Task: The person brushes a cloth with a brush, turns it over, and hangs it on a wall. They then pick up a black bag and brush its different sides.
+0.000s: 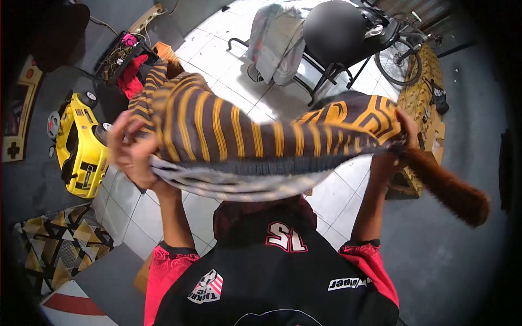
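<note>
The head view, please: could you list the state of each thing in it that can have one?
Striped garment: held up, stretched between both hands, waistband open.
Left hand: closed on the garment's left edge.
Right hand: closed on the garment's right edge.
Yellow toy car: upright on the floor, parked.
Bicycle: standing upright.
Grey cloth: draped over a chair.

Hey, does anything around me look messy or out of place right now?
Yes: a yellow toy car sits parked on the floor, left, and clothes hang bunched over a chair. The striped garment is stretched between both hands.
</note>
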A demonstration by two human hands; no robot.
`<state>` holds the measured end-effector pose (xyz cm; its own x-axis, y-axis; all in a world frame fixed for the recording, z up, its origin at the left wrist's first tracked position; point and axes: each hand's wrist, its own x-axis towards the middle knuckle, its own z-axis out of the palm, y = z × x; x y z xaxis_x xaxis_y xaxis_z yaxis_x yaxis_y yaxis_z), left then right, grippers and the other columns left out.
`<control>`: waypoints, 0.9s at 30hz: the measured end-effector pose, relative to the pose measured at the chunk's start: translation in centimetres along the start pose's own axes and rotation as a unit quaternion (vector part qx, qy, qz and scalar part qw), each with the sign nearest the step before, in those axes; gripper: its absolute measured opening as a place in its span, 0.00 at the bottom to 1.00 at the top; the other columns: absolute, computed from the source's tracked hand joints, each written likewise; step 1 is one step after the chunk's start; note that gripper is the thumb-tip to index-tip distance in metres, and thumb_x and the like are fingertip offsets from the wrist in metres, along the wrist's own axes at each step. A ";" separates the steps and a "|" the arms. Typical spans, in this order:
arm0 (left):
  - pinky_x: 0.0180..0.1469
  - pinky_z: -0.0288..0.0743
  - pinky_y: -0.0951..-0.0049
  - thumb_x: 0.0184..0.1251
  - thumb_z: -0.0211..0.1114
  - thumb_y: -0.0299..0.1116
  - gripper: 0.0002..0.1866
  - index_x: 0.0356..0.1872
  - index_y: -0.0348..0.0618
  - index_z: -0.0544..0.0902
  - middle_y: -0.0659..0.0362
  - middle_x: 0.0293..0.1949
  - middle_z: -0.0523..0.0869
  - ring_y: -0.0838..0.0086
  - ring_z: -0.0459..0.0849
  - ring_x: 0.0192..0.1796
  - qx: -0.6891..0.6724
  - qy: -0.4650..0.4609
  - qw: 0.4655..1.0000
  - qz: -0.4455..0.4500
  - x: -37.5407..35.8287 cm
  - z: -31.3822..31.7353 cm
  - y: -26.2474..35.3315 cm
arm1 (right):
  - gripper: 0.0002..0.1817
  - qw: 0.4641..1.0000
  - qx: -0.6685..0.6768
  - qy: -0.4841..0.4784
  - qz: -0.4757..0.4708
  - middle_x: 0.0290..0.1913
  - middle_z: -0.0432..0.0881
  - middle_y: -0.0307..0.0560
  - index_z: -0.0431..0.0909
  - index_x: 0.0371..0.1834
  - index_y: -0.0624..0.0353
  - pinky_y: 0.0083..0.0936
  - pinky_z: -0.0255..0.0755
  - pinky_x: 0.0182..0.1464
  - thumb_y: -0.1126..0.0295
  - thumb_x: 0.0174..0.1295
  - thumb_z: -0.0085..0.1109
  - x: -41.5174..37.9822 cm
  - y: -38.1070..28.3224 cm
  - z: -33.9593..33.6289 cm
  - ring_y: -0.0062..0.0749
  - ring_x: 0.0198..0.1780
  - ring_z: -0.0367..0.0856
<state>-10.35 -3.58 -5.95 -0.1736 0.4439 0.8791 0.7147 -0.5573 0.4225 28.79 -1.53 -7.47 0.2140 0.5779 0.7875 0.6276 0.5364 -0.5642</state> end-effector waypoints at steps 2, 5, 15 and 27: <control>0.51 0.71 0.62 0.43 0.62 0.25 0.08 0.27 0.35 0.78 0.48 0.41 0.83 0.57 0.80 0.50 -0.047 -0.235 0.969 -0.067 -3.7 0.1 -0.6 | 0.21 0.981 -0.107 -0.157 0.039 0.50 0.72 0.54 0.69 0.54 0.66 0.29 0.66 0.54 0.70 0.58 0.51 -4.8 1.4 -0.8 0.35 0.50 0.73; 0.44 0.74 0.60 0.41 0.61 0.25 0.13 0.33 0.37 0.82 0.44 0.34 0.83 0.52 0.82 0.41 0.097 -0.652 0.718 -0.225 -15.8 -3.3 -4.7 | 0.14 0.787 -0.162 -0.440 0.402 0.25 0.79 0.62 0.75 0.27 0.70 0.36 0.72 0.35 0.66 0.53 0.52 -15.7 3.8 -0.8 0.43 0.29 0.79; 0.49 0.71 0.57 0.42 0.46 0.12 0.27 0.48 0.37 0.77 0.40 0.40 0.80 0.46 0.78 0.46 0.092 -0.458 0.826 -0.314 -15.7 -1.6 -7.7 | 0.15 0.817 -0.144 -0.435 0.349 0.16 0.71 0.62 0.79 0.35 0.65 0.36 0.69 0.28 0.75 0.43 0.48 -16.3 8.2 1.3 0.36 0.19 0.75; 0.61 0.64 0.69 0.47 0.61 0.22 0.28 0.56 0.40 0.72 0.52 0.53 0.77 0.64 0.75 0.57 0.002 -0.355 0.904 -0.240 -4.0 0.0 -1.7 | 0.23 0.978 -0.009 -0.089 0.189 0.42 0.80 0.53 0.69 0.57 0.69 0.29 0.76 0.40 0.84 0.54 0.42 -9.9 3.0 1.1 0.33 0.35 0.80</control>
<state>-10.85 -4.38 -10.15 0.0136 0.9726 0.2320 0.6751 -0.1801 0.7154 27.68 -4.99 -17.26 0.3009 0.8314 0.4672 0.5429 0.2534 -0.8007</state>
